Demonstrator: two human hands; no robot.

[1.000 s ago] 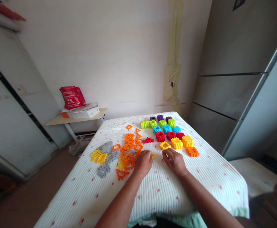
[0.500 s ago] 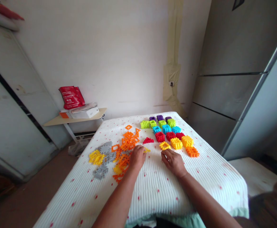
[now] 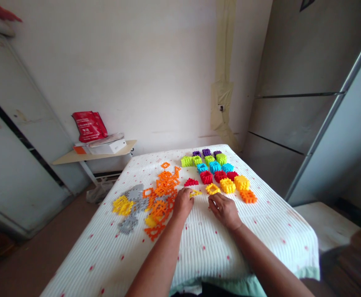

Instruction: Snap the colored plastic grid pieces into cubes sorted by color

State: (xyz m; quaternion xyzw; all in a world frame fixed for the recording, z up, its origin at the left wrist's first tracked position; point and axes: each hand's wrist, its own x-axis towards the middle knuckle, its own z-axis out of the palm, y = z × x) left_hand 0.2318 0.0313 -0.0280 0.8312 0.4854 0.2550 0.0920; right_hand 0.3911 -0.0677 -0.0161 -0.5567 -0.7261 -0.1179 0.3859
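Two bare hands work over the quilted cloth (image 3: pixel 130 264), and here's the left hand (image 3: pixel 183 204), thumb and fingers clamped on the edge of a small yellow toothed piece (image 3: pixel 195 193)! That edge grip likely leaves the rest of the piece free, poking out toward the right. Over to the right hand (image 3: pixel 225 208): fingers curled, just in front of the hollow yellow stack (image 3: pixel 213 189); whether they pinch anything, I can't tell.

Beyond, it's colour by colour: purple stacks (image 3: pixel 206 152) farthest, then lime stacks (image 3: pixel 220 158), blue stacks (image 3: pixel 215 166), red stacks (image 3: pixel 206 177), yellow stacks (image 3: pixel 227 185) and one orange stack (image 3: pixel 248 196) nearest, presumably ranked so like sits with like. Red triangular pieces (image 3: pixel 191 182) lie apart, perhaps because their shape doesn't match. On the left, an orange heap (image 3: pixel 164 181) sprawls beside grey pieces (image 3: pixel 135 192), seemingly within easy left-hand reach.
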